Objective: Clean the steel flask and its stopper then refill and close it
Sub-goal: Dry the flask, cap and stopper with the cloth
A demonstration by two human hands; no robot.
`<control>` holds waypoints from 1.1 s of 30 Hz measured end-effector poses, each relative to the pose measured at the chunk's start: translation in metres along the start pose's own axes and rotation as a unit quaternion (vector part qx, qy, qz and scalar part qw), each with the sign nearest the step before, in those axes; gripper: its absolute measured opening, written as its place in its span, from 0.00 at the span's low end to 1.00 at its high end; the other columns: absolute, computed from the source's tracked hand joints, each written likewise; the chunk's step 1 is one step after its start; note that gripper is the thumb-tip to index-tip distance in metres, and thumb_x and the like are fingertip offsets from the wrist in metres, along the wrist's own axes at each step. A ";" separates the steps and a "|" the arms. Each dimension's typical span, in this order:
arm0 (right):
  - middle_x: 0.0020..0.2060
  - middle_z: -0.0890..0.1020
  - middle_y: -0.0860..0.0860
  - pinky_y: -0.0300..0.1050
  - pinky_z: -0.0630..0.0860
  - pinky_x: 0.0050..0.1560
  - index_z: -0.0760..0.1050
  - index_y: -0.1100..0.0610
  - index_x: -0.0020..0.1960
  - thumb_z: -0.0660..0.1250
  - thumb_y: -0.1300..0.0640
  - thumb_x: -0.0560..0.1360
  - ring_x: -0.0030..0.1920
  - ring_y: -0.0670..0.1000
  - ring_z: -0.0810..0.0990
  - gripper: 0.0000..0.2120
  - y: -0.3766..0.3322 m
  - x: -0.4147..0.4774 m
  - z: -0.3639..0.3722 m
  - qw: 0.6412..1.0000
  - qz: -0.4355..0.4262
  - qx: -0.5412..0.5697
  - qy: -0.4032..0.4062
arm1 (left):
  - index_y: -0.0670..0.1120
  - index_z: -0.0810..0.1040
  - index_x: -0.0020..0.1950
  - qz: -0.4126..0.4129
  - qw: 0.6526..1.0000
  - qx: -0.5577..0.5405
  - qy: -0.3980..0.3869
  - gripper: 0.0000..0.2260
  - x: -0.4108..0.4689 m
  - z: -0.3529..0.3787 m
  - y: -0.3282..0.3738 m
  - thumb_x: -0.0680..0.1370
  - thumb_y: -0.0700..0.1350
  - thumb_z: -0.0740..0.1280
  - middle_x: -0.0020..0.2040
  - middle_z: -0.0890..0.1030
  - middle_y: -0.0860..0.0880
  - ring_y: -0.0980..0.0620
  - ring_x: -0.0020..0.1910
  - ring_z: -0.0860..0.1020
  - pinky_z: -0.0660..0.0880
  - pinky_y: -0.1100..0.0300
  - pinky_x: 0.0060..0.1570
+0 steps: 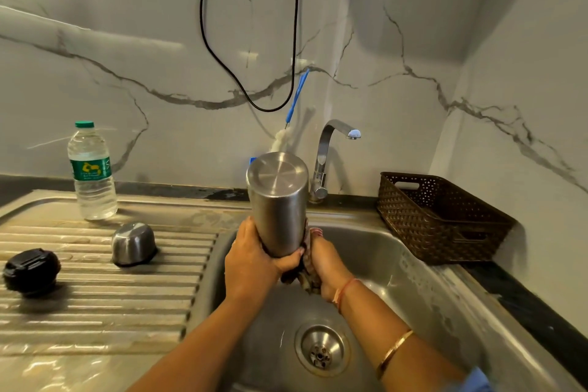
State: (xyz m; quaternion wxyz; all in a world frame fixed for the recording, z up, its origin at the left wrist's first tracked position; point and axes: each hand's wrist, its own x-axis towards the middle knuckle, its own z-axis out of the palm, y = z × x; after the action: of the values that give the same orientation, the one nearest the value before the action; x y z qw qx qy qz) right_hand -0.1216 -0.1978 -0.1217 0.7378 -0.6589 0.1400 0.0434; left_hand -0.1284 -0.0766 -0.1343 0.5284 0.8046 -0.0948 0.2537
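Flask: steel flask at ctr of frame, upside down, flat btm tilted toward me, held over the sink.
Left hand: my left hand is wrapped round the flask's lower end, thumb across the front, firm grip.
Right hand: my right hand is closed on a dark patterned cloth, pressing it vs. the flask's right side; cloth tail hangs below both hands.
Mouth of flask: hidden by hands & cloth, can't tell more.
Stopper: black stopper at far left, lying on the ribbed drainboard, well apart from the flask.
Cup: steel cup upside down on the drainboard, left of ctr, betw. stopper & sink.
Bottle: clear water bottle w/ green cap & label, upright, upper left, at the drainboard's back edge.
Tap: tap just right of the flask, behind it, spout pointing right.
Brush: blue-handled brush leaning on the marble wall above the flask.
Basket: brown basket on the counter, right of the sink.
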 end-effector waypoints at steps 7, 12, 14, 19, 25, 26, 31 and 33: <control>0.39 0.77 0.62 0.41 0.70 0.30 0.75 0.59 0.45 0.52 0.44 0.81 0.35 0.57 0.74 0.22 -0.011 0.005 -0.018 0.994 -0.069 -0.058 0.069 | 0.51 0.67 0.66 -0.017 0.980 0.144 -0.134 0.36 0.001 -0.001 -0.005 0.63 0.58 0.78 0.59 0.74 0.53 0.52 0.56 0.76 0.72 0.61 0.49; 0.42 0.84 0.57 0.56 0.79 0.53 0.81 0.57 0.46 0.64 0.50 0.75 0.46 0.58 0.83 0.12 -0.023 0.017 -0.042 0.974 -0.152 -0.038 0.163 | 0.55 0.67 0.60 -0.036 0.989 0.088 -0.114 0.32 -0.002 0.002 -0.001 0.62 0.59 0.78 0.54 0.75 0.58 0.59 0.47 0.74 0.68 0.70 0.41; 0.43 0.84 0.57 0.56 0.79 0.53 0.80 0.57 0.49 0.65 0.51 0.74 0.46 0.58 0.83 0.11 -0.018 0.021 -0.050 0.975 -0.121 -0.050 0.181 | 0.57 0.66 0.59 -0.047 0.990 0.053 -0.120 0.31 -0.002 0.002 0.003 0.62 0.57 0.78 0.51 0.75 0.60 0.62 0.46 0.73 0.65 0.75 0.37; 0.42 0.84 0.56 0.57 0.78 0.54 0.79 0.57 0.48 0.65 0.48 0.72 0.45 0.57 0.83 0.13 0.007 0.029 -0.059 0.980 -0.058 -0.094 0.165 | 0.56 0.66 0.63 -0.055 0.973 0.123 -0.188 0.33 -0.009 0.003 0.003 0.64 0.58 0.77 0.55 0.78 0.57 0.62 0.44 0.73 0.66 0.75 0.34; 0.42 0.84 0.55 0.57 0.80 0.52 0.79 0.57 0.50 0.66 0.50 0.70 0.45 0.58 0.83 0.13 0.003 0.030 -0.057 0.978 -0.078 -0.091 0.169 | 0.55 0.66 0.61 -0.047 0.984 0.112 -0.131 0.31 -0.003 -0.005 0.014 0.64 0.59 0.77 0.47 0.74 0.60 0.62 0.41 0.74 0.67 0.76 0.35; 0.42 0.84 0.56 0.56 0.79 0.53 0.79 0.57 0.49 0.66 0.51 0.71 0.45 0.58 0.83 0.12 0.005 0.029 -0.056 0.978 -0.082 -0.092 0.167 | 0.55 0.66 0.62 -0.062 0.977 0.136 -0.150 0.32 -0.004 -0.005 0.012 0.64 0.59 0.76 0.49 0.76 0.59 0.59 0.43 0.75 0.69 0.72 0.39; 0.42 0.84 0.56 0.56 0.78 0.54 0.79 0.58 0.48 0.66 0.49 0.72 0.46 0.58 0.82 0.13 0.013 0.029 -0.054 0.976 -0.087 -0.108 0.166 | 0.52 0.65 0.66 -0.141 0.971 0.154 -0.116 0.34 0.007 -0.010 0.005 0.65 0.60 0.75 0.59 0.78 0.50 0.49 0.54 0.78 0.74 0.57 0.50; 0.42 0.84 0.56 0.57 0.78 0.55 0.79 0.57 0.49 0.67 0.45 0.67 0.45 0.58 0.83 0.18 0.014 0.035 -0.056 0.978 -0.080 -0.109 0.158 | 0.51 0.65 0.65 -0.147 0.975 0.149 -0.075 0.34 0.022 -0.021 0.007 0.66 0.60 0.75 0.59 0.78 0.49 0.47 0.56 0.78 0.75 0.53 0.53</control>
State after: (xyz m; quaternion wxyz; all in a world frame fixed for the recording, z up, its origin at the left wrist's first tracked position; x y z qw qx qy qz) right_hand -0.1005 -0.2554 -0.1499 0.6315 -0.7427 0.1960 -0.1058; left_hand -0.1193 -0.0578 -0.1110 0.4251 0.8964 0.0240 0.1232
